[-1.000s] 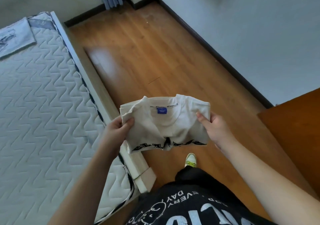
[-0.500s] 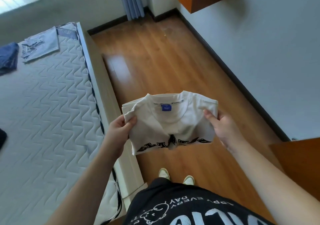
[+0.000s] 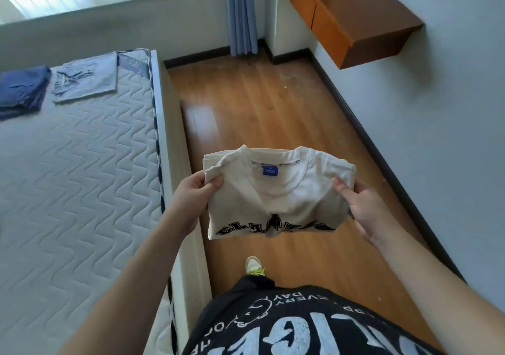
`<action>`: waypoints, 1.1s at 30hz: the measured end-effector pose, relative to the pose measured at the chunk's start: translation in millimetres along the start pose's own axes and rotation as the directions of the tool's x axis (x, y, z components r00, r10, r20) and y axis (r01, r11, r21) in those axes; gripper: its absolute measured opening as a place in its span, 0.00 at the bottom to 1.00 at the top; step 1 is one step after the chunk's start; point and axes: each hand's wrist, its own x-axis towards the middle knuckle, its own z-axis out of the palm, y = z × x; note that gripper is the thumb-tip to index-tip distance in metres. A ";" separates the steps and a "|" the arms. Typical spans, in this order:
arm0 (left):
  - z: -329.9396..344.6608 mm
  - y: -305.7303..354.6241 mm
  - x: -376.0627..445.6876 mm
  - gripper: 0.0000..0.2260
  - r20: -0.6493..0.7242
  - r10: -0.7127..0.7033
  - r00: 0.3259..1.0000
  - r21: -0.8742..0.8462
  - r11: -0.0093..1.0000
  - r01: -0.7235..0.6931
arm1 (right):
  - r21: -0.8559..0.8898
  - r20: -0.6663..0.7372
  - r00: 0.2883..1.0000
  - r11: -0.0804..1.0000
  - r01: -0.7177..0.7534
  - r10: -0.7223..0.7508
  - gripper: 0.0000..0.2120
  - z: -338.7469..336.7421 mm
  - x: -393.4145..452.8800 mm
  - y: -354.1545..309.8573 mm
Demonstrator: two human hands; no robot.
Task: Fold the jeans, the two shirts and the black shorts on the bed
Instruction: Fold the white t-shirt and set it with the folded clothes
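A folded cream shirt (image 3: 276, 190) with a blue neck label and black lettering hangs in the air over the wooden floor, beside the bed. My left hand (image 3: 191, 196) pinches its left edge and my right hand (image 3: 360, 204) grips its right edge. At the far end of the mattress (image 3: 76, 177) lie a folded light grey-blue shirt (image 3: 84, 78) and, left of it, folded dark blue jeans (image 3: 21, 89). The black shorts are out of view.
The bed's pale frame (image 3: 175, 136) runs along the left of the wooden floor (image 3: 259, 108). A wall-mounted wooden shelf (image 3: 349, 18) juts out at the upper right, with a blue curtain (image 3: 241, 13) in the far corner. My shoe (image 3: 254, 266) shows below the shirt.
My view has lifted and moved forward alongside the bed, bringing the far end with the jeans and grey-blue shirt into sight. Both hands keep holding the cream shirt the same way.
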 end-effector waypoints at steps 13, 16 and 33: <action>-9.3 69.1 144.9 0.07 -0.112 -0.032 0.993 -0.125 0.992 0.018 | -0.030 0.062 0.998 1.000 0.008 -0.006 0.06 65.4 162.3 -89.2; -1.3 80.7 191.6 0.07 -0.146 -0.052 0.988 -0.121 0.992 0.034 | -0.057 0.096 0.995 0.998 0.016 -0.011 0.06 69.4 211.7 -107.1; -12.0 170.0 371.7 0.07 -0.346 -0.105 0.932 -0.200 0.979 0.036 | -0.251 0.339 0.941 0.965 0.072 0.018 0.07 164.1 451.9 -224.9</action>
